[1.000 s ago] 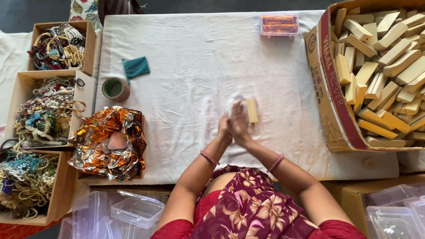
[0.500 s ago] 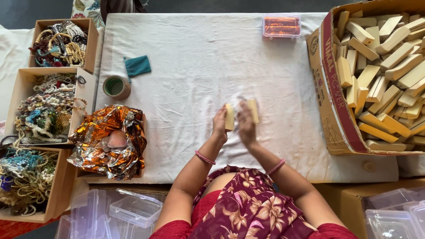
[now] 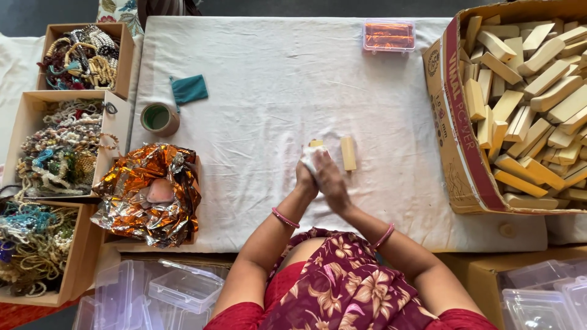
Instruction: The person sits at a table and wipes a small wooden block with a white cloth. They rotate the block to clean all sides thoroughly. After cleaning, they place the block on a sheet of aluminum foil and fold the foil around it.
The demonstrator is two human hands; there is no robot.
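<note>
A: What are the hands on?

B: Both meet over the middle of the white cloth (image 3: 275,79). The left hand (image 3: 306,177) has its fingers wrapped round a small block (image 3: 315,144), of which only a yellow tip shows at the far end, along with a bit of white wrap (image 3: 310,156). The right hand (image 3: 330,180) lies over it, fingers curled close against the wrap; I cannot tell how firmly it grips.

A: And the other piece?

B: A second block (image 3: 348,153) lies flat on the cloth just right of the hands, touching neither.

A: How would such a piece handle?

B: Light and stiff, I judge: a short bar with flat faces and square edges, like the many piled in the carton (image 3: 455,122) at the right. It should not crush. The wrap looks thin and soft, likely to crease or slip, so hold the bar by its long sides and leave the ends free.

A: Anything else close by?

B: Crumpled foil (image 3: 150,192) to the left, a tape roll (image 3: 159,117) beyond it.
</note>
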